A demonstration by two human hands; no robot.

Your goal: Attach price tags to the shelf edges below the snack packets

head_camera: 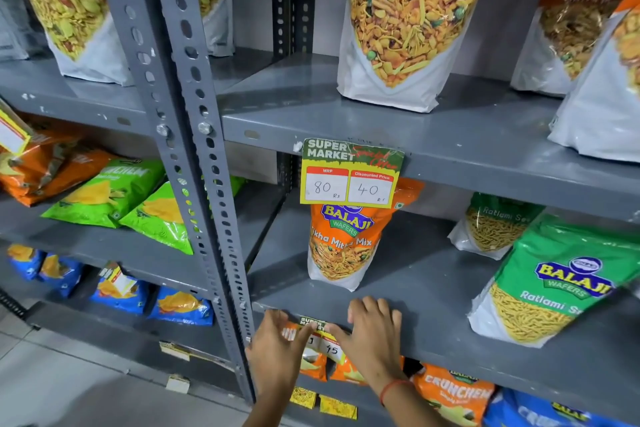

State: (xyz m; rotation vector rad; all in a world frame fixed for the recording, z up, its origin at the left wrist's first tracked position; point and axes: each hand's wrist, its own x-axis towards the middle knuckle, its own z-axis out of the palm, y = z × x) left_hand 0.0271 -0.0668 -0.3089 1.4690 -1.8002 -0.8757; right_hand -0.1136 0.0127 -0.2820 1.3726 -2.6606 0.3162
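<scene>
Pressing a price tag (320,336) against the front edge of the lower shelf (450,343), the left hand (277,347) and right hand (372,333) lie flat on either side of it, fingers spread apart and gripping nothing. This tag sits just below an orange Tikha Mitha Mix packet (343,246). Another tag (349,173), reading 80 and 40, hangs from the shelf edge above.
</scene>
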